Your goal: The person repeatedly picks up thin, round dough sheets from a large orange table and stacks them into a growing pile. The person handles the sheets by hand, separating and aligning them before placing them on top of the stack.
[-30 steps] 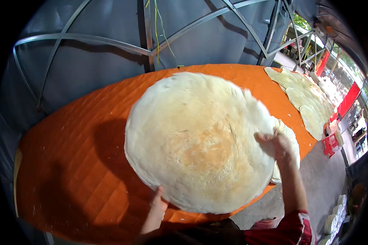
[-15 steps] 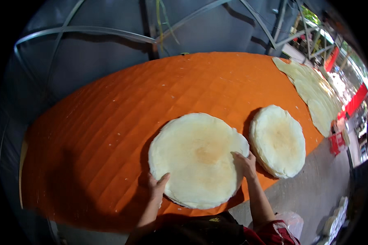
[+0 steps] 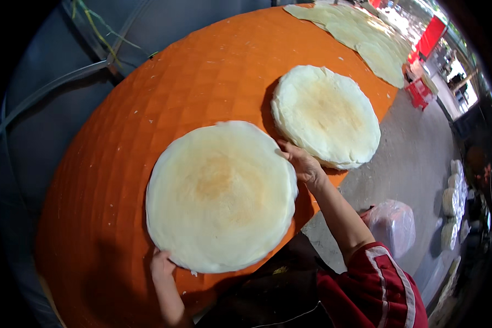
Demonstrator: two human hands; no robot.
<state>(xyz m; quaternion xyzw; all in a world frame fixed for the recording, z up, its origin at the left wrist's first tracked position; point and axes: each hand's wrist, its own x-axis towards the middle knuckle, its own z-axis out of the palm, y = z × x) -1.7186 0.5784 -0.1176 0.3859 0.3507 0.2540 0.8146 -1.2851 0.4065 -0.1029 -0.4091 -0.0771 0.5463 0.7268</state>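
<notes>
A stack of thin, round, pale flatbreads (image 3: 213, 188), browned at the centre, is between my hands over the orange table cover. My left hand (image 3: 162, 266) grips its lower left rim, thumb on the top edge and the other fingers mostly hidden beneath. At the upper right rim my right hand (image 3: 302, 162) has hold of the same stack, its fingers partly hidden by the edge. Just beyond that hand sits a second stack of flatbreads (image 3: 328, 117), close to the first. Whether the held stack is lifted off the cover, I cannot tell.
The orange quilted cover (image 3: 109, 180) spreads over the table. Thin pale sheets (image 3: 361, 38) overlap at its far right end. On the grey floor to the right are a plastic-wrapped bundle (image 3: 392, 227), a red crate (image 3: 421, 92) and several white wrapped stacks (image 3: 451, 202).
The view has turned to the right. My right hand has gone round to the upper right rim of the stack, my left hand to the lower left, both still gripping it.
</notes>
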